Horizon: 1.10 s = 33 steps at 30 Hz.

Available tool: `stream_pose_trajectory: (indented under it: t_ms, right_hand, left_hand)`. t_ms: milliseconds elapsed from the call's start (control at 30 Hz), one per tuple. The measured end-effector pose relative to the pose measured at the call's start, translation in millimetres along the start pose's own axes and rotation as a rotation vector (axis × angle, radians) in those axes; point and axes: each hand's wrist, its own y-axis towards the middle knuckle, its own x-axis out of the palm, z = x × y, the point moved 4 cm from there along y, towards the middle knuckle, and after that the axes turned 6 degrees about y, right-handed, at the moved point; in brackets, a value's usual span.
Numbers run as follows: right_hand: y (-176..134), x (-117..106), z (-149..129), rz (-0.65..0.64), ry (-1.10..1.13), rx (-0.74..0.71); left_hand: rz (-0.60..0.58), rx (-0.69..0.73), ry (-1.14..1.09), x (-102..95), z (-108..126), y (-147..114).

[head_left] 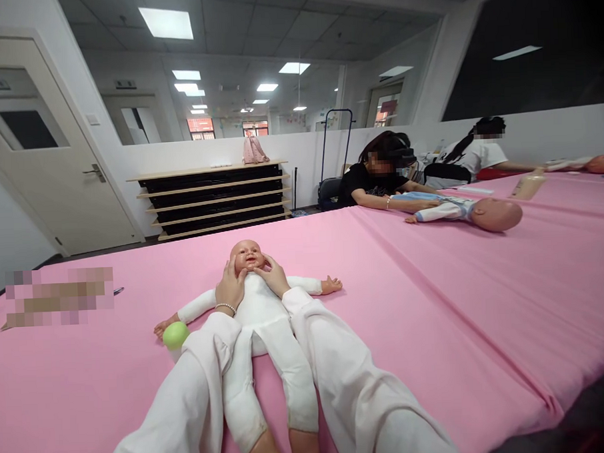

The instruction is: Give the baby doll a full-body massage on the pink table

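Observation:
A baby doll (261, 305) with a white cloth body lies on its back, arms spread, its head away from me and its lower legs at the bottom edge. My left hand (230, 286) cups one side of the doll's head, with the thumb near the chin. On the opposite cheek lies my right hand (273, 276), its thumb also close to the chin. Both hands are closed about the lower face, and some fingertips are hidden beside the head. A bottle with a green cap (176, 335) stands by the doll's hand on the left, partly behind my sleeve.
Pink cloth (401, 329) covers the wide table. A blurred flat item (59, 297) lies at the left. To the right, a person in black (363, 187) handles another doll (451, 210), near a pump bottle (529, 184). A person in white (472, 155) sits farther back.

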Motion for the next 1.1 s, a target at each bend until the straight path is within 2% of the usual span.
stream_pose_trajectory:
  t_ms: [233, 433, 500, 567, 667, 700, 767, 800, 833, 900, 1000, 1100]
  right_hand:
    - [3.8, -1.6, 5.4, 0.059, 0.033, 0.017]
    - [-1.3, -0.8, -10.1, 0.052, -0.027, 0.001]
    - [-8.3, -4.5, -19.7, 0.031, -0.071, -0.01]
    - [-20.8, -12.2, -29.4, 0.008, -0.121, -0.022]
    - [-52.4, -27.9, -39.8, -0.048, -0.098, 0.0]
    - [-65.6, -32.0, -42.3, -0.092, -0.053, 0.014]
    - [-92.5, -38.3, -48.6, -0.162, -0.002, 0.007]
    - [-104.9, -40.9, -52.1, -0.168, 0.003, 0.0]
    - [-115.8, -42.7, -55.5, -0.16, 0.023, 0.012]
    - [-132.5, -43.1, -63.5, -0.14, 0.035, 0.035]
    - [-144.9, -39.2, -74.8, -0.106, 0.045, 0.084]
    - [-150.1, -33.5, -80.6, -0.119, 0.225, 0.222]
  left_hand:
    - [0.024, -0.038, -0.048, -0.5, -5.8, -0.2]
    - [0.044, 0.011, -0.026, -2.3, -1.3, 1.1]
    - [0.026, 0.029, 0.059, -12.9, 6.8, -8.2]
    - [0.043, 0.136, 0.154, -32.6, 16.9, -27.9]
    - [0.21, 0.422, 0.253, -70.9, 22.4, -75.4]
    - [0.296, 0.461, 0.283, -81.9, 17.3, -92.0]
    - [0.515, 0.384, 0.325, -98.3, -2.5, -119.0]
    - [0.592, 0.312, 0.34, -101.7, -13.6, -128.1]
    - [0.621, 0.255, 0.354, -101.6, -23.0, -133.8]
    - [0.637, 0.159, 0.365, -97.8, -35.5, -138.1]
    - [0.633, 0.079, 0.331, -93.7, -39.7, -137.7]
    - [0.583, -0.001, 0.242, -94.2, -42.1, -138.5]
